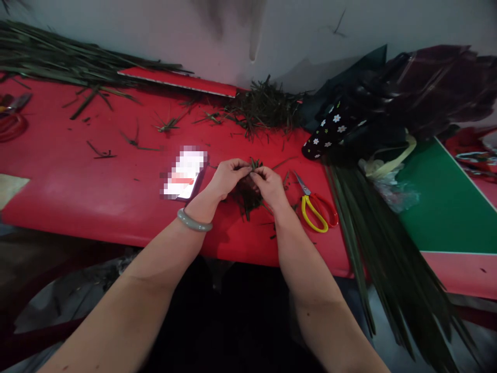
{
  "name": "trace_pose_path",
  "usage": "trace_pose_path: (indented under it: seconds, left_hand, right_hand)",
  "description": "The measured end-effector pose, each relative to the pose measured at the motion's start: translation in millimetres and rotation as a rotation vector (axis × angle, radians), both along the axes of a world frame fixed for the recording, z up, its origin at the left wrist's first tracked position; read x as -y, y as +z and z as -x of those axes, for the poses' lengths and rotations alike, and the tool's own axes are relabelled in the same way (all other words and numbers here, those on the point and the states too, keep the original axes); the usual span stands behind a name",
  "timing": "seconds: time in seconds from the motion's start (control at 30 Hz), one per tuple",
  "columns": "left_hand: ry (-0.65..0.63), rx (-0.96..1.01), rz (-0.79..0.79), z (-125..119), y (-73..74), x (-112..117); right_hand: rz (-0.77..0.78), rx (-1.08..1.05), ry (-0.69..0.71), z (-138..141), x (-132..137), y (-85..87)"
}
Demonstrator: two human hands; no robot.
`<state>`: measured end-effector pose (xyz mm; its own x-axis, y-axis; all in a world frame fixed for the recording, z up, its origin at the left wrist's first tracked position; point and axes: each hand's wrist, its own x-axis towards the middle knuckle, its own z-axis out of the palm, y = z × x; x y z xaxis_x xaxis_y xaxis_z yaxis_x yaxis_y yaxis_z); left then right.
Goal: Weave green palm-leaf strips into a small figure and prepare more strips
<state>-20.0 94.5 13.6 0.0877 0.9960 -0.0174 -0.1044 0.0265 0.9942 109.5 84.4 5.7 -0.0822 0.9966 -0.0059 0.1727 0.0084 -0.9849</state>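
My left hand (228,180) and my right hand (271,187) meet over the red table, thumbs and fingertips pinched close together. Between them is a small piece of green leaf strips (255,163), its tips poking up above the fingers; its exact shape is mostly hidden. Below the hands lies a dark clump of leaf scraps (248,199). A pair of scissors (314,207) with one yellow and one red handle rests to the right of my right hand. Left of my left hand lies a phone (184,176) with a lit, blurred screen.
Long leaf strips (58,52) are heaped at the back left. A pile of leaf cuttings (272,106) sits by the wall. Long leaves (380,248) hang over the front edge at right, near a dark flowered umbrella (330,129). Red-handled scissors (13,124) lie far left.
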Motion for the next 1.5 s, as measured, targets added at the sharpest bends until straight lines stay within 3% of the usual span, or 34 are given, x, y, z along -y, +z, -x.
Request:
trace_pose_path:
  seconds: [0.27, 1.03, 1.23, 1.5]
  left_hand:
    - [0.011, 0.048, 0.051, 0, 2.3, -1]
    - [-0.030, -0.033, -0.022, 0, -0.2, 0]
    - [-0.015, -0.147, -0.063, -1, -1.4, 1]
    - [0.019, -0.326, -0.159, -1, -3.7, 0]
  right_hand:
    - [-0.145, 0.126, 0.015, -2, -3, -10.0]
    - [-0.025, -0.045, -0.029, 3, -2, -7.0]
    - [-0.220, 0.316, -0.134, 2, 0, -5.9]
    - [-0.293, 0.695, -0.148, 0, 6, 3.1]
